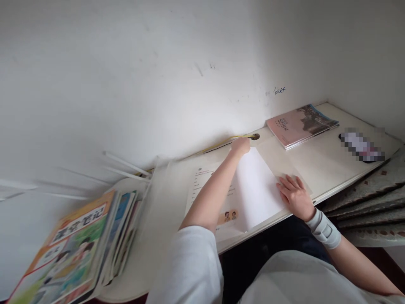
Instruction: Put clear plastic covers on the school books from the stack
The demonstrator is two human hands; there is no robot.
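Worksheet paper (pixel 258 185), printed at left and blank white at right, lies on the surface (pixel 319 162). At its far edge the left hand's (pixel 241 146) grip curls closed; fingertips are hidden, so I can't tell whether it pinches. The right hand (pixel 296 197) spreads flat by the right edge, seemingly steadying it. Pink-covered booklets (pixel 299 126) sit near the wall (pixel 177 76), perhaps leaving working room.

On the cover of the orange-and-green book (pixel 71 249) at your left, you can read large Chinese characters ending in 笔记; the smaller writing beneath them is blurred. The pink book (pixel 300 126) at your right carries a dark title, too unclear for you to read. Printed lines on the page (pixel 196 188) before you and blue handwriting (pixel 279 90) on the wall (pixel 158 84) are also illegible.
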